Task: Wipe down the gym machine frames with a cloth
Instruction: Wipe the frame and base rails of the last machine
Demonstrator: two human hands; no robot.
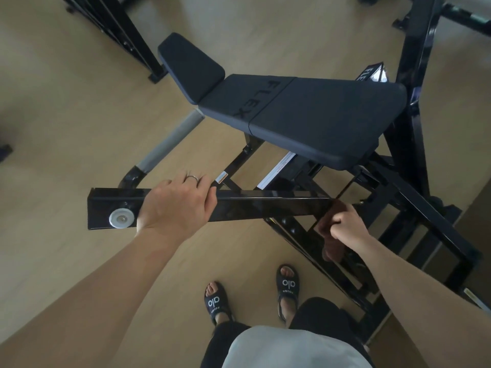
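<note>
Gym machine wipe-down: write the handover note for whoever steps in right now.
Left hand: grips the black bar near its capped end, steadying it.
Right hand: clutches the brown cloth against the bar's other end, where it meets the lower frame.
Done: cannot tell which parts are already wiped; the bar looks glossy.
Left: finish the bar, then the lower frame, the uprights behind the padded bench, and the neighbouring rack.
</note>
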